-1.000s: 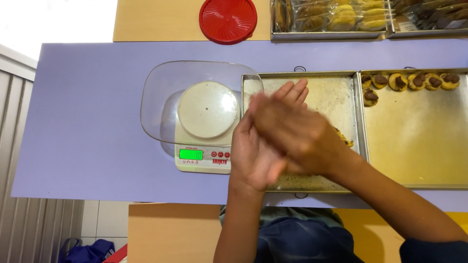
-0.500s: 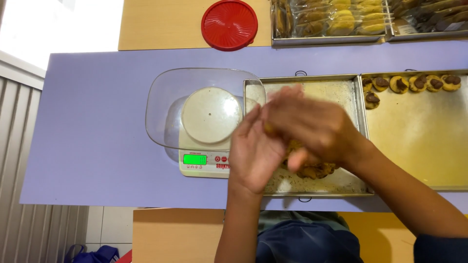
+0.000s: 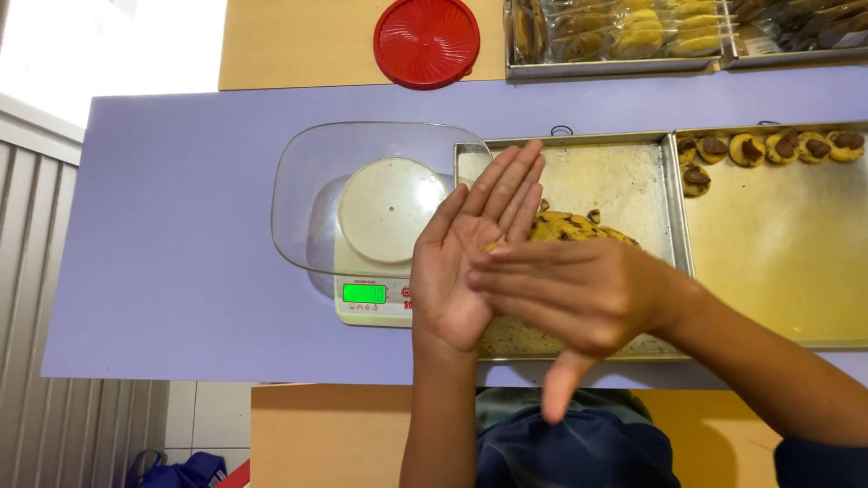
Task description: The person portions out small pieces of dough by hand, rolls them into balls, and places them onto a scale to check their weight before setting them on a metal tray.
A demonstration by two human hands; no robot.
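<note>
My left hand (image 3: 457, 267) is held palm up with the fingers stretched flat over a metal baking tray (image 3: 624, 172). My right hand (image 3: 579, 294) lies across it palm down, fingers pointing left, thumb hanging down. A small piece of yellow dough (image 3: 493, 245) peeks out, pressed between the two palms. Just behind the hands, a lump of yellow dough with dark chips (image 3: 579, 226) rests in the tray, partly hidden by my right hand.
A white kitchen scale (image 3: 380, 296) with a lit green display carries a clear bowl (image 3: 312, 194), left of the tray. A second tray (image 3: 778, 253) at right holds several chocolate-topped dough balls (image 3: 746, 149). A red lid (image 3: 426, 41) and bagged cookies (image 3: 624, 32) lie beyond the purple table (image 3: 181, 226).
My right hand has slid back toward me and to the right across the left palm, uncovering the left fingers. The dough lump behind the hands now shows.
</note>
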